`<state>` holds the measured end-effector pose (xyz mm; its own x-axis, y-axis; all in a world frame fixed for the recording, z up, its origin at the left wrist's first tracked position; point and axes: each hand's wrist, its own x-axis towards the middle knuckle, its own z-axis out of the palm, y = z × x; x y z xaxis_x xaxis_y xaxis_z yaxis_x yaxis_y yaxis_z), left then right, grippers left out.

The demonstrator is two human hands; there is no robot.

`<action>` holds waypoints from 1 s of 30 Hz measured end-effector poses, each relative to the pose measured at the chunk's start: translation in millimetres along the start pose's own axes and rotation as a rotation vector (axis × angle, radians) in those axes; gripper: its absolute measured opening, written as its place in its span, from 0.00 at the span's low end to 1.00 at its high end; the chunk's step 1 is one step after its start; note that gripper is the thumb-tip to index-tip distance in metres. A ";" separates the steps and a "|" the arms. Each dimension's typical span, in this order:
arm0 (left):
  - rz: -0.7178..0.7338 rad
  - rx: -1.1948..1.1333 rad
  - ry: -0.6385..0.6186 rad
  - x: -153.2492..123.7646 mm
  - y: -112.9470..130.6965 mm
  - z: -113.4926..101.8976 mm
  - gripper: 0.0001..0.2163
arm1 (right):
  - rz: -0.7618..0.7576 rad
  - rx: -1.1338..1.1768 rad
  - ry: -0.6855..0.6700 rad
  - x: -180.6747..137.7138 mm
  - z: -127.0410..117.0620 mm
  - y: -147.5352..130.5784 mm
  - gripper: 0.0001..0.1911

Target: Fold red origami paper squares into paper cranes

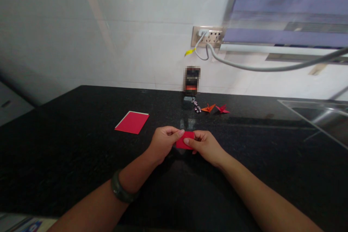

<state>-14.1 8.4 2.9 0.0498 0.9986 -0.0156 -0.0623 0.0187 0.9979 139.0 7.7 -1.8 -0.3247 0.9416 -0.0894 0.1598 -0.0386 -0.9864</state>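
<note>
Together, the left hand (163, 141) and the right hand (206, 146) are pinching a small red paper (185, 140) from both sides, likely to press its fold flat. They are holding it just over the counter (81, 152). A red sheet (132, 122) is lying flat on the left, near at hand. An orange bird (208, 108) and a red bird (222, 109) are sitting far back. The sink (320, 116) is on the right; I cannot tell what is inside.

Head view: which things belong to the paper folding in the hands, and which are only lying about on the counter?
In the job: left hand, right hand, small red paper pinched by both, red sheets on the counter.
Lying about: orange paper crane, red paper crane, wall socket, grey cable, sink.
</note>
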 end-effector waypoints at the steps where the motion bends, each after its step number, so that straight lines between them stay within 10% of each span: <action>1: 0.004 0.005 0.009 0.0 -0.3 0.3 0.09 | -0.003 0.003 0.009 0.0 0.0 -0.2 0.16; 12: -0.091 0.076 -0.046 1.2 -3.9 0.7 0.10 | -0.043 0.048 0.220 6.1 -4.6 3.8 0.13; 30: -0.279 -0.047 -0.222 -0.7 -0.4 -1.3 0.09 | -0.262 -0.202 0.173 6.7 -10.5 3.7 0.10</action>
<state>-15.4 7.7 2.4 0.2867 0.9199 -0.2677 -0.0612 0.2964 0.9531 147.2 17.4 -4.5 -0.2190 0.9541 0.2044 0.2782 0.2619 -0.9241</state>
